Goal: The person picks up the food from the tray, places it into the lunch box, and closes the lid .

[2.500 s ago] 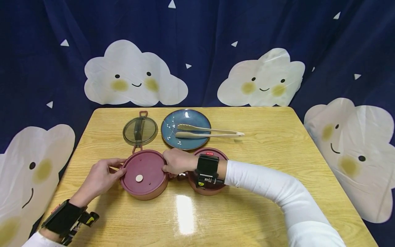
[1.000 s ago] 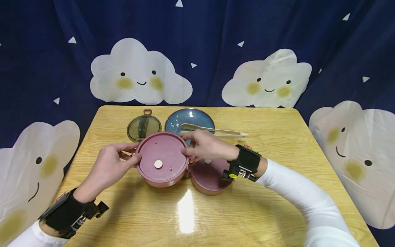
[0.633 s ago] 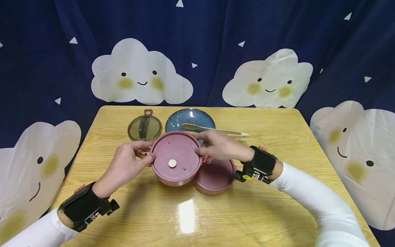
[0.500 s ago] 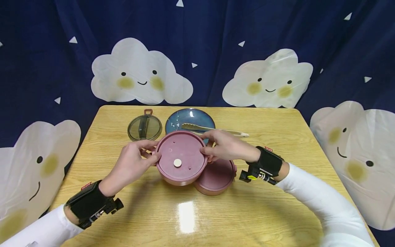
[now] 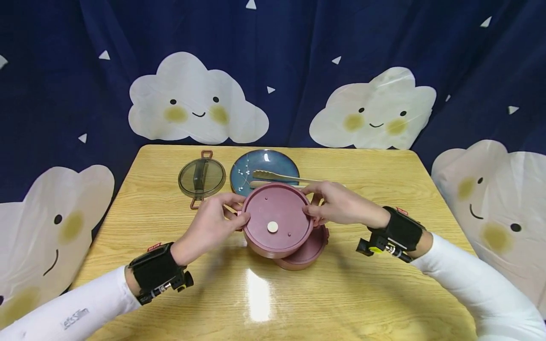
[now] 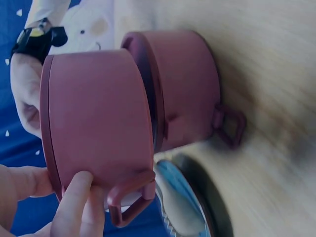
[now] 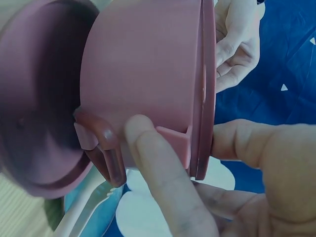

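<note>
A round dusky-pink lidded pot (image 5: 279, 206) hangs between my two hands, over a second pink pot (image 5: 313, 251). Its flat lid has a white round dot. My left hand (image 5: 213, 227) grips its left side, thumb on the lid's edge and fingers low on the wall. From the right, my right hand (image 5: 341, 203) pinches the rim and wall the same way. In the left wrist view the held pot (image 6: 98, 113) shows a loop handle (image 6: 129, 197) below the fingers. The right wrist view shows the lower pot's pink top (image 7: 39, 98) close beneath it; the held pot partly hides it.
A smoky glass lid (image 5: 213, 177) with a dark bar and reddish loops lies at the back left. Beside it, a blue plate (image 5: 239, 184) bears pale tongs (image 5: 281, 176), partly covered by the held pot. Behind the wooden table (image 5: 362, 293) hangs a dark blue curtain (image 5: 286, 38).
Both hands have lifted the pot from the table's left side and carried it right, until it overlaps the second pot. The glass lid, plate and tongs stay put.
</note>
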A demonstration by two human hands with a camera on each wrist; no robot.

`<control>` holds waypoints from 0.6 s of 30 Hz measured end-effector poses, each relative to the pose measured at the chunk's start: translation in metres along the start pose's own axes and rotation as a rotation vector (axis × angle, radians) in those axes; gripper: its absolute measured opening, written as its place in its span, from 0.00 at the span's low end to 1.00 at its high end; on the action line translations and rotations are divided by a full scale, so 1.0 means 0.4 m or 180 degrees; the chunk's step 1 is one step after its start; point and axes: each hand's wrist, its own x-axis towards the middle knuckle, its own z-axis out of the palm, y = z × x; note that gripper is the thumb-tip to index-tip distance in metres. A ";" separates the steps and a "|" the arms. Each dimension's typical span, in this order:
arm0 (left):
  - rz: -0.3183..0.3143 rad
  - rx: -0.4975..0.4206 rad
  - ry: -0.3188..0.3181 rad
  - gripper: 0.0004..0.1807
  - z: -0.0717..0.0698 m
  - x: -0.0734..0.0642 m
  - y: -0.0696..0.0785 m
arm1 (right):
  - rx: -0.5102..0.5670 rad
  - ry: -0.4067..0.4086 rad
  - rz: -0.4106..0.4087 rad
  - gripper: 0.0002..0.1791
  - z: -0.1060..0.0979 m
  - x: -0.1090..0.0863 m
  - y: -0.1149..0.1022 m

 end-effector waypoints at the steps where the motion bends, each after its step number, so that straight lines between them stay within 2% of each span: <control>1: -0.0015 -0.0034 -0.0022 0.19 0.007 0.002 0.002 | -0.0003 0.0000 0.0012 0.23 -0.003 -0.005 0.004; 9: 0.0011 -0.0243 -0.0101 0.18 0.056 0.012 0.010 | 0.0005 -0.0057 0.0046 0.23 -0.021 -0.033 0.037; 18: 0.0012 -0.0322 -0.0135 0.19 0.085 0.017 0.021 | 0.0016 -0.0082 0.0094 0.25 -0.042 -0.051 0.057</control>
